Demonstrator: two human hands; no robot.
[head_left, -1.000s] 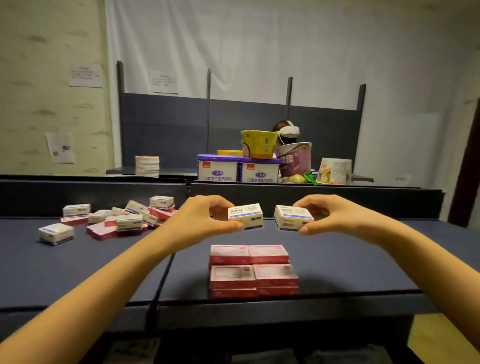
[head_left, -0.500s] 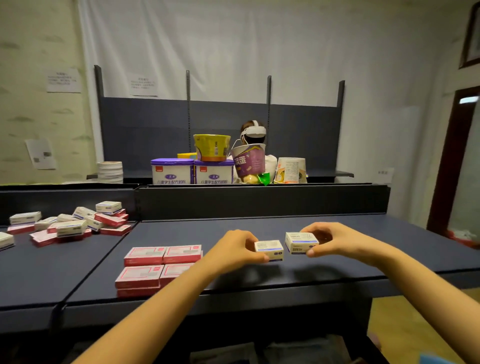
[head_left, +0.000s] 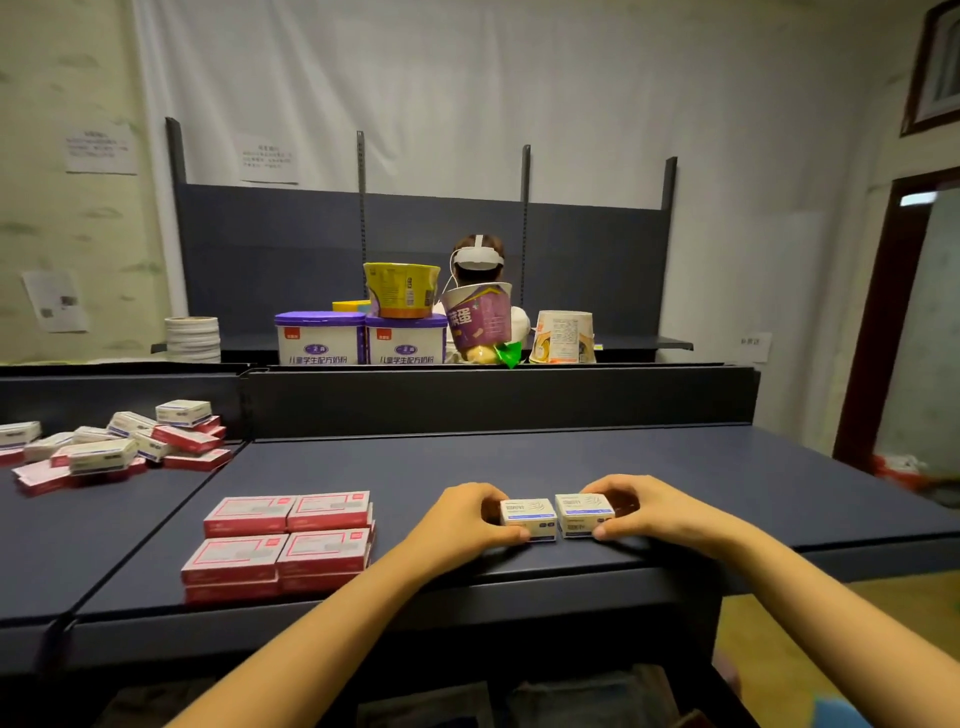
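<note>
Dim, even room light; the white curtain (head_left: 519, 78) at the far wall is brightest, with a pale glow in the doorway (head_left: 935, 312) far right. Soft shadows lie on the surface (head_left: 675, 467) beneath the left hand (head_left: 467, 525) and right hand (head_left: 644, 512). Frame edges bow outward. Print on the left white box (head_left: 527, 514) and right white box (head_left: 583, 512) is blurred.

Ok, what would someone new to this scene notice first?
The left hand grips the left white box and the right hand the right white box, side by side near the front edge of the dark blue table. Left of them sits a neat block of red boxes; farther left lies a loose heap of boxes.
</note>
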